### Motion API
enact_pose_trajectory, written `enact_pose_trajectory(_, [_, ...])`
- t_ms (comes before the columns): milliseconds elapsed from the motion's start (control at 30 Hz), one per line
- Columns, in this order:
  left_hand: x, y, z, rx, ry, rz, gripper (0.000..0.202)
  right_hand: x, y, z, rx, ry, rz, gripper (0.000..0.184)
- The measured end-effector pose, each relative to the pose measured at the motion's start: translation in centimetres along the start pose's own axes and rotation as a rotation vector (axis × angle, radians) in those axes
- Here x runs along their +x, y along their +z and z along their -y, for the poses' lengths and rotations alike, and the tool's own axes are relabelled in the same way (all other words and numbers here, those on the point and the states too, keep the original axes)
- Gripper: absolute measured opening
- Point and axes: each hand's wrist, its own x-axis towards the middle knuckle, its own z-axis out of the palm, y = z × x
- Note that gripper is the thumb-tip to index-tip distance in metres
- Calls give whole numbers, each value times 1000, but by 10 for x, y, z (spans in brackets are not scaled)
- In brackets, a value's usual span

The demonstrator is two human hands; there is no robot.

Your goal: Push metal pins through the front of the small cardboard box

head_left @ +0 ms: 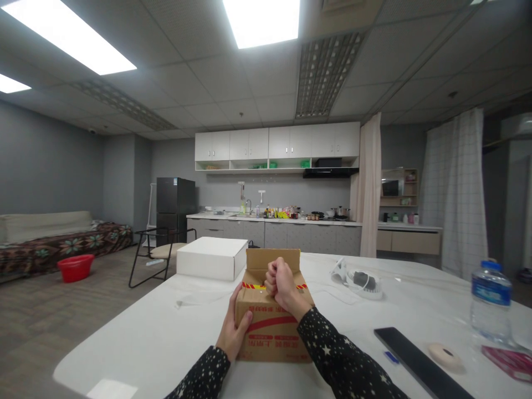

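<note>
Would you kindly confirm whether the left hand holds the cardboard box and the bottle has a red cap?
The cap on the bottle is blue, not red, as the head view shows; the left hand does hold the cardboard box.

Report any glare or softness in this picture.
Head view: the middle ceiling light is blown out to white; the white table shows a glare patch at lower left; fine print on the cardboard box looks soft.
</note>
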Motion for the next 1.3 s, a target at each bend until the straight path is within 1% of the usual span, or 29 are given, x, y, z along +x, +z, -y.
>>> enact_pose_trajectory(133, [0, 1, -1, -18, 0, -6, 85, 2, -2, -3, -9, -18, 16, 30])
enact_pose_trajectory(300, [-2, 9, -14, -26, 12, -88, 83, 5, -3, -6, -16, -15, 28, 31])
enact_pose_trajectory(433, [-3, 12, -21, -18, 10, -103, 83, 6, -3, -5, -26, -8, 34, 31])
enact_pose_trajectory(600, [-3, 11, -19, -12, 6, -93, 83, 9, -6, -9, -50, -13, 49, 29])
enact_pose_trajectory(767, [-2, 10, -15, 3, 12, -100, 83, 14, -13, -9, -95, -54, 45, 18])
enact_pose_trajectory(833, [-2, 11, -16, 8, 20, -97, 82, 14, -17, -4, -142, -119, 70, 13])
enact_pose_trajectory(900, [-2, 11, -17, 8, 29, -97, 81, 12, -21, 3, -233, -198, 86, 13])
enact_pose_trajectory(1000, [-3, 11, -18, 1, 24, -93, 82, 3, -30, 14, -463, -328, 43, 12])
enact_pose_trajectory(1067, [-3, 12, -18, -6, 12, -91, 82, -6, -37, 20, -643, -450, 8, 12])
enact_pose_trajectory(1133, [-4, 11, -18, -23, -2, -81, 82, -16, -43, 23, -793, -565, 1, 13])
enact_pose_trajectory(1233, [-4, 10, -18, -36, -10, -64, 83, -26, -51, 27, -947, -709, 47, 15])
enact_pose_trajectory(1300, [-4, 10, -20, -30, -8, -64, 83, -29, -54, 28, -1007, -788, 73, 17])
